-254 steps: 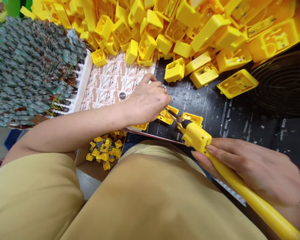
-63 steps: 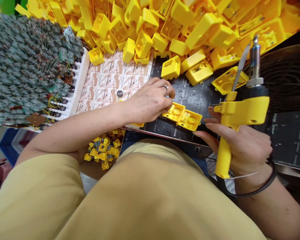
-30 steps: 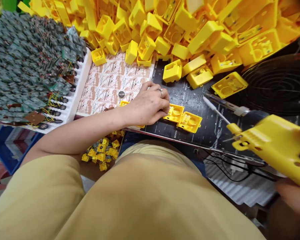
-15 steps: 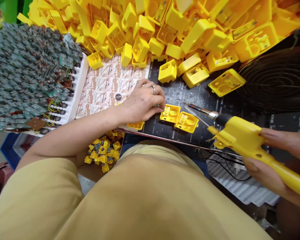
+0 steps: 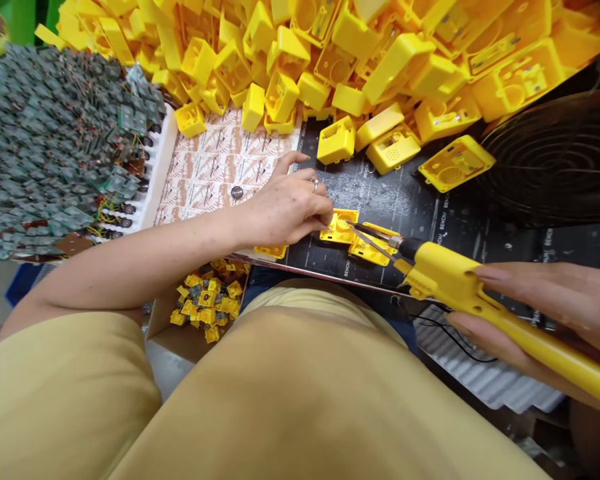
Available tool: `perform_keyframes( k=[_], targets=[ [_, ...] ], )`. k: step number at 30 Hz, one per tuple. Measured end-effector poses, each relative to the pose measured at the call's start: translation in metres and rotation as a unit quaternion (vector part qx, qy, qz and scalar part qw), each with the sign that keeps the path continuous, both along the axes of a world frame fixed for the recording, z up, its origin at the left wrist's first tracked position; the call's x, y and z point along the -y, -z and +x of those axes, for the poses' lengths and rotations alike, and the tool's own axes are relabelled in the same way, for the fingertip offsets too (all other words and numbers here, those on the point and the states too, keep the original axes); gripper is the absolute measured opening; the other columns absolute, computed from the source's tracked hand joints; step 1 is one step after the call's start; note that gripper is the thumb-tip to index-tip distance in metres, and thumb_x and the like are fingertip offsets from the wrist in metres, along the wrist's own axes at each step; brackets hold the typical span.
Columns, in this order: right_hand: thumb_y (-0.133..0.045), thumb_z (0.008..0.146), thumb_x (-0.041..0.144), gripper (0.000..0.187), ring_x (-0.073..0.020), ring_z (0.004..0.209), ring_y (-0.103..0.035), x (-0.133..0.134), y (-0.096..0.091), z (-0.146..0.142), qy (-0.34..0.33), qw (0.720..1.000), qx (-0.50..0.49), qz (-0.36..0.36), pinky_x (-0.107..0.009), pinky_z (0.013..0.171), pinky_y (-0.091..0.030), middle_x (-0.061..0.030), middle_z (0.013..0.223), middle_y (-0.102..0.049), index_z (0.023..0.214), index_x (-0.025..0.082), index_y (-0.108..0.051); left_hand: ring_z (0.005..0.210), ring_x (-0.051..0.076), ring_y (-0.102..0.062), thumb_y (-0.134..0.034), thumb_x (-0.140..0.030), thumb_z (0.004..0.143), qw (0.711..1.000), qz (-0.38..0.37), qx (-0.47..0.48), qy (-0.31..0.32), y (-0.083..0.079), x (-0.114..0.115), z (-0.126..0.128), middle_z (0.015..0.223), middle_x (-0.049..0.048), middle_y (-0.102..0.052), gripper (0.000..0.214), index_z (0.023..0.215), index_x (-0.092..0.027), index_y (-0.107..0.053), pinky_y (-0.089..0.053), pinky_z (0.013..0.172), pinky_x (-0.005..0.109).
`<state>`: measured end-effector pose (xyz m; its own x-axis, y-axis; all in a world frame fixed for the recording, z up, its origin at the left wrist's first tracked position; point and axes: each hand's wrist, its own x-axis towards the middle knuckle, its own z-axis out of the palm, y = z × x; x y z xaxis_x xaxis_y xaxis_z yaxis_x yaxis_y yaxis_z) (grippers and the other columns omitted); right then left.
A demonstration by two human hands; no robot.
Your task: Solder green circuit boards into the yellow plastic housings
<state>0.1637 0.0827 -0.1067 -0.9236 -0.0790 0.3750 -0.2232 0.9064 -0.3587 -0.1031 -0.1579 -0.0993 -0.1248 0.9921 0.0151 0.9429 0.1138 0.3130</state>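
Note:
My right hand (image 5: 545,307) is closed around a yellow soldering gun (image 5: 450,273) with a metal tip and a thin feed tube. Its tip reaches the inside of a small yellow plastic casing (image 5: 347,217), at or just above the surface; whether it touches, I cannot tell. At the left edge of that casing, my left hand (image 5: 293,203) has its thumb and fingers pinched together, the index finger lifted away. Its fingertips partly hide the casing's inside. A second open casing (image 5: 367,252) lies against the first, under the gun's tip.
Many yellow casings (image 5: 290,53) are heaped at the back. Circuit boards (image 5: 55,147) with wires fill the left, beside a white foam edge (image 5: 157,173). A small round black part (image 5: 237,193) lies on printed sheets. A carton (image 5: 165,317) below holds yellow pieces. A round grille (image 5: 560,160) stands right.
My right hand has brought the soldering gun left and down, its tip now at the first casing. My left index finger has lifted, while the other fingers stay by the casing.

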Motion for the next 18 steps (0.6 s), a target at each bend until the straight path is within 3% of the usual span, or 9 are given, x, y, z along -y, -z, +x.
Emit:
perform_keyframes(
  k=[4, 7, 10, 13, 18],
  targets=[
    [-0.079, 0.089, 0.038, 0.076, -0.0137, 0.08, -0.071, 0.005, -0.011, -0.013, -0.104, 0.993, -0.06, 0.017, -0.022, 0.078, -0.06, -0.0016, 0.105, -0.076, 0.156, 0.025, -0.045, 0.098, 0.023, -0.063, -0.058, -0.024, 0.093, 1.0, -0.013, -0.006, 0.005, -0.002, -0.001, 0.002, 0.088, 0.0012, -0.075, 0.02, 0.082, -0.025, -0.075, -0.032, 0.117, 0.061],
    [-0.078, 0.09, 0.038, 0.076, -0.0154, 0.087, -0.072, 0.008, -0.015, -0.016, -0.101, 0.995, -0.025, 0.0, -0.026, 0.08, -0.061, -0.0015, 0.107, -0.076, 0.157, 0.028, -0.043, 0.098, 0.023, -0.062, -0.056, -0.022, 0.092, 1.0, -0.021, -0.015, 0.016, -0.003, -0.004, 0.002, 0.085, 0.0011, -0.074, 0.022, 0.08, -0.024, -0.074, -0.028, 0.119, 0.063],
    [-0.08, 0.088, 0.036, 0.059, -0.0159, 0.091, -0.073, 0.013, -0.017, -0.015, -0.079, 0.997, 0.004, -0.022, -0.028, 0.082, -0.061, 0.0014, 0.11, -0.075, 0.142, 0.035, -0.056, 0.096, 0.023, -0.062, -0.054, -0.02, 0.09, 0.999, -0.031, -0.027, 0.031, -0.005, -0.007, 0.002, 0.079, 0.0009, -0.071, 0.023, 0.077, -0.023, -0.073, -0.028, 0.12, 0.062],
    [-0.08, 0.087, 0.035, 0.036, -0.0151, 0.091, -0.072, 0.014, -0.019, -0.016, -0.078, 0.997, 0.0, -0.007, -0.028, 0.083, -0.06, 0.0037, 0.109, -0.074, 0.119, 0.034, -0.063, 0.094, 0.023, -0.062, -0.054, -0.019, 0.089, 0.998, -0.047, -0.028, 0.041, -0.007, -0.009, 0.001, 0.076, 0.0008, -0.069, 0.023, 0.074, -0.023, -0.072, -0.028, 0.12, 0.062],
    [-0.078, 0.09, 0.032, 0.031, -0.0133, 0.095, -0.072, 0.013, -0.023, -0.026, -0.123, 0.992, -0.019, -0.001, -0.026, 0.091, -0.059, 0.0025, 0.11, -0.074, 0.117, 0.03, -0.062, 0.089, 0.023, -0.062, -0.055, -0.017, 0.085, 0.994, -0.083, -0.043, 0.049, -0.013, -0.016, 0.001, 0.072, 0.0016, -0.067, 0.022, 0.07, -0.022, -0.07, -0.03, 0.118, 0.062]
  ],
)
